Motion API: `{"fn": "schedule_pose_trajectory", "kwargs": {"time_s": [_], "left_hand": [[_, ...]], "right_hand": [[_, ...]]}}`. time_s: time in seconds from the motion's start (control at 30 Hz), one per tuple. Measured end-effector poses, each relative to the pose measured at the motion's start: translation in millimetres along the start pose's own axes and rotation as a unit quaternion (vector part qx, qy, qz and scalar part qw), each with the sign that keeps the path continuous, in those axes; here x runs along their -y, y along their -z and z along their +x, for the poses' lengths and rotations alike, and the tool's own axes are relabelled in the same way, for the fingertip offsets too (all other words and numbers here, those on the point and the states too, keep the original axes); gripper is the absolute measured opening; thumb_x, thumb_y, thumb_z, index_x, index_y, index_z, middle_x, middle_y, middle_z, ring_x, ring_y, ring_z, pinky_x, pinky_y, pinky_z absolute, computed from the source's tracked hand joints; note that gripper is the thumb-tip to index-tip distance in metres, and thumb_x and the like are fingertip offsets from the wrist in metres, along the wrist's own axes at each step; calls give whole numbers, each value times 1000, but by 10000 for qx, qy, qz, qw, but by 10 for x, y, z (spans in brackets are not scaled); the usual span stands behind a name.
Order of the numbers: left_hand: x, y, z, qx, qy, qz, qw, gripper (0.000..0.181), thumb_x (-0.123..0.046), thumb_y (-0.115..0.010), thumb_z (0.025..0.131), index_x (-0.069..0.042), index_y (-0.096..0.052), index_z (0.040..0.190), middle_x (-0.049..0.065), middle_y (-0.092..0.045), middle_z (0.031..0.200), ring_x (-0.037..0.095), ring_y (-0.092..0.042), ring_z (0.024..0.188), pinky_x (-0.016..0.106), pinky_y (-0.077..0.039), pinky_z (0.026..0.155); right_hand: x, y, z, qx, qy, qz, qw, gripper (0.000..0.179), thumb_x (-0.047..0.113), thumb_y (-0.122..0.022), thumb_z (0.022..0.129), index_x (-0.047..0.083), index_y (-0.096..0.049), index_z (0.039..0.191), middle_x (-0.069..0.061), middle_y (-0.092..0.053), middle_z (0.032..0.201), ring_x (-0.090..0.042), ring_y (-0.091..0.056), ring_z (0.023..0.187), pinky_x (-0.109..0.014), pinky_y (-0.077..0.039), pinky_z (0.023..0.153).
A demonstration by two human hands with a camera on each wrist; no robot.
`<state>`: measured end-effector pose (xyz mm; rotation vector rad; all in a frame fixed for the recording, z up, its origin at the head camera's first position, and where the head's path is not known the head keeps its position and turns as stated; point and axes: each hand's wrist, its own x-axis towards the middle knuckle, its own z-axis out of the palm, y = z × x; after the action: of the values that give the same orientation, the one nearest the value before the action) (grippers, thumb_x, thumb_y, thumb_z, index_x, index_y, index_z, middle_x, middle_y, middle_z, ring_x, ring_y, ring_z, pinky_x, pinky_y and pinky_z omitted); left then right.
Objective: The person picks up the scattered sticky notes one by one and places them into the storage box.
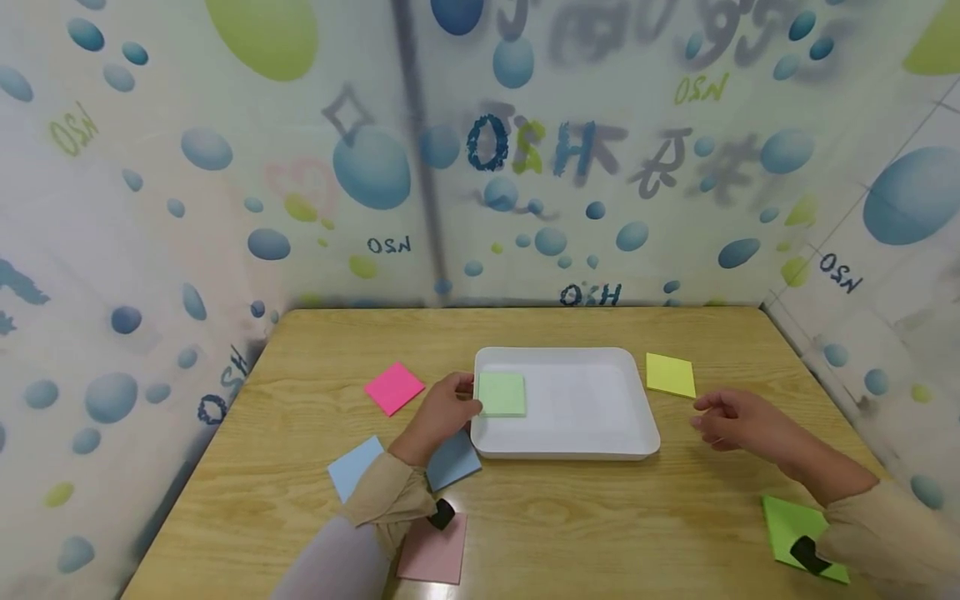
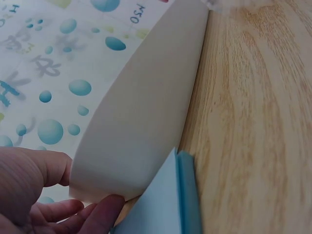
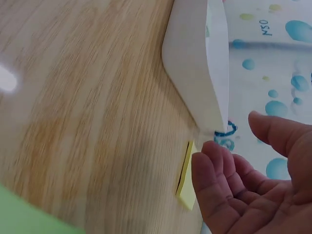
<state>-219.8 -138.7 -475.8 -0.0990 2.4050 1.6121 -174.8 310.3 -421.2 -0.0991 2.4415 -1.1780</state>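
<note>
Just right of centre in the head view, a white tray [image 1: 581,404] sits on the bench [image 1: 585,525], its left edge gripped by the left hand [image 1: 444,412] (a pale green pad [image 1: 502,394] lies inside). At right, the right hand [image 1: 738,423], loosely bent and holding nothing, hangs near a yellow pad [image 1: 670,375].

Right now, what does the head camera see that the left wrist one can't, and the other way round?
Only the head view: the bright pink pad, the yellow pad, and the pale green pad inside the white tray.
Only the left wrist view: the broad outer face of the tray's side wall, right beside the left hand.
Both: the white tray, the left hand pinching its edge, a blue pad, the wooden table and the bubble-print wall.
</note>
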Motion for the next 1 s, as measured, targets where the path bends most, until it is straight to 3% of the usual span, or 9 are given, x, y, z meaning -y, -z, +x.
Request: {"fn": "schedule_pose_trajectory", "kwargs": {"time_s": [0.13, 0.3, 0.4, 0.5, 0.6, 0.8, 1.0], "left_hand": [[10, -5, 9, 19, -1, 1, 10000, 49, -12, -67, 94, -3, -57, 142, 15, -64, 131, 26, -65, 111, 32, -59, 72], [14, -5, 15, 3, 8, -10, 10000, 49, -12, -67, 94, -4, -57, 141, 15, -64, 132, 27, -65, 112, 32, -59, 73], [12, -5, 16, -13, 17, -14, 10000, 49, -12, -67, 94, -4, -57, 141, 14, -64, 132, 27, -65, 112, 32, -59, 73], [11, -5, 11, -9, 24, -16, 10000, 49, -12, -67, 94, -5, -58, 141, 14, -64, 131, 26, -65, 112, 32, -59, 73], [6, -7, 5, -16, 19, 5, 10000, 48, -12, -67, 94, -5, -58, 141, 14, -65, 130, 26, -65, 111, 32, -59, 73], [-3, -6, -3, -26, 4, 16, 10000, 49, -12, -67, 94, -4, -57, 141, 14, -65, 131, 26, -65, 111, 32, -59, 73], [12, -12, 3, -43, 19, 49, 10000, 48, -12, -67, 94, -5, -58, 141, 14, -64, 130, 26, -65, 111, 32, -59, 73]], "right_hand": [[-119, 102, -97, 57, -48, -396, 9992, 59, 30, -61, 105, -15, -44, 141, -17, -66, 117, -19, -68, 101, -33, -61, 83], [-281, 210, -187, 81, 124, -1369, 9905, 59, 33, -68, 101, -11, -53, 137, -11, -65, 115, -8, -59, 96, -25, -53, 75], [-391, 269, -219, 191, 212, -1681, 9854, 60, 33, -71, 99, -12, -54, 135, -16, -65, 120, -16, -62, 104, -26, -53, 77], [-489, 328, -242, 382, 188, -1911, 9807, 65, 34, -73, 97, -13, -53, 136, -25, -63, 128, -34, -63, 115, -31, -55, 82], [-580, 361, -261, 556, 125, -2136, 9753, 68, 36, -79, 91, -13, -55, 133, -23, -64, 123, -36, -62, 112, -30, -54, 82], [-726, 370, -318, 872, 153, -2518, 9637, 67, 36, -88, 82, -6, -60, 126, -17, -62, 121, -28, -60, 110, -21, -49, 81], [-797, 370, -390, 946, 394, -2631, 9593, 67, 36, -90, 80, -3, -60, 125, -10, -59, 116, -1, -52, 99, -20, -47, 80]]}}
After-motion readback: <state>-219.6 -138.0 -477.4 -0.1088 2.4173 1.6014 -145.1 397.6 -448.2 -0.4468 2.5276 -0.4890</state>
